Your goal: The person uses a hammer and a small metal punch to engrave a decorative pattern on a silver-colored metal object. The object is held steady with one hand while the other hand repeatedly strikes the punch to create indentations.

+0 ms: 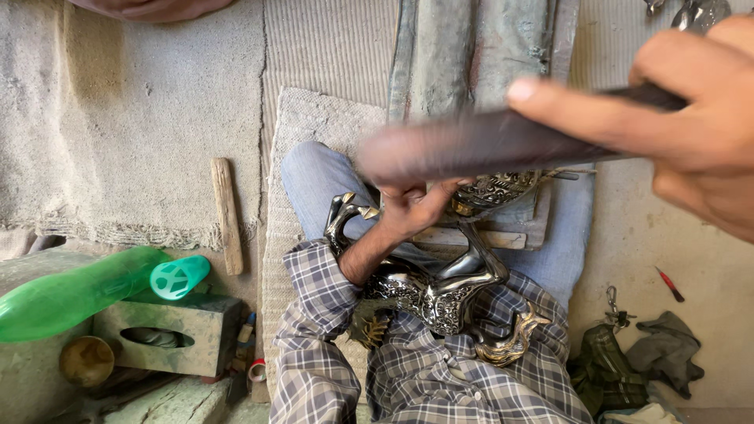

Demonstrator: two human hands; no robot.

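Gripping a dark, motion-blurred tool (487,145), the right hand (699,118) has its fingers wrapped around the handle, thumb stretched along it. Below the tool's blurred end, the left hand (416,206) curls its fingers onto a silver ornamental horse figurine (440,294) lying across the lap, beside a wooden block (503,238).

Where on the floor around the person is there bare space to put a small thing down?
Free: the grey mat left of the wooden stick, and the pale floor above the small red tool. Crowded: the lower left around the green plastic bottle, and the lower right by the dark rags.
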